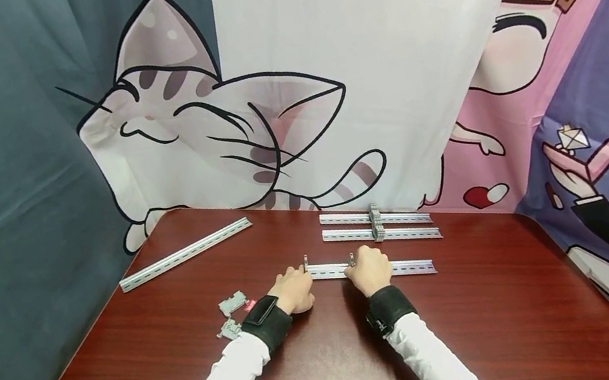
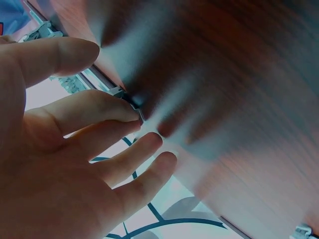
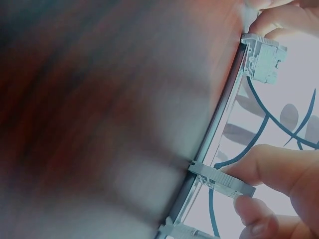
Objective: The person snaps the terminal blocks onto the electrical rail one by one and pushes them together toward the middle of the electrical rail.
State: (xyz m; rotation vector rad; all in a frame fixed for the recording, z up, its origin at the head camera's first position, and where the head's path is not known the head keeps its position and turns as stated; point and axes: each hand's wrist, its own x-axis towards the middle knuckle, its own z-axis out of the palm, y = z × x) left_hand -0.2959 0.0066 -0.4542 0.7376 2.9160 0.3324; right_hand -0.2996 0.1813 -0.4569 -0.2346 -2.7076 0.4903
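On the dark red table (image 1: pixel 486 321), the nearest metal rail (image 1: pixel 403 266) lies across in front of both hands. A small grey terminal block (image 1: pixel 306 262) stands on its left end, and my left hand (image 1: pixel 295 290) pinches it with thumb and forefinger. The left wrist view shows that hand (image 2: pixel 117 82) with its forefinger tip on the block (image 2: pixel 130 102) at the rail's end. My right hand (image 1: pixel 369 269) pinches a second grey block (image 1: pixel 351 260) seated further along the rail. The right wrist view shows thumb and finger (image 3: pixel 244 191) on this block (image 3: pixel 219 179), the rail (image 3: pixel 219 119) and the far block (image 3: pixel 264 55).
Two loose grey blocks (image 1: pixel 234 304) (image 1: pixel 230 329) lie left of my left wrist. Two more rails (image 1: pixel 404 232) lie behind, joined by a cluster of blocks (image 1: pixel 375 221). A long rail (image 1: pixel 184 254) lies at the back left. Printed cloth hangs close behind the table.
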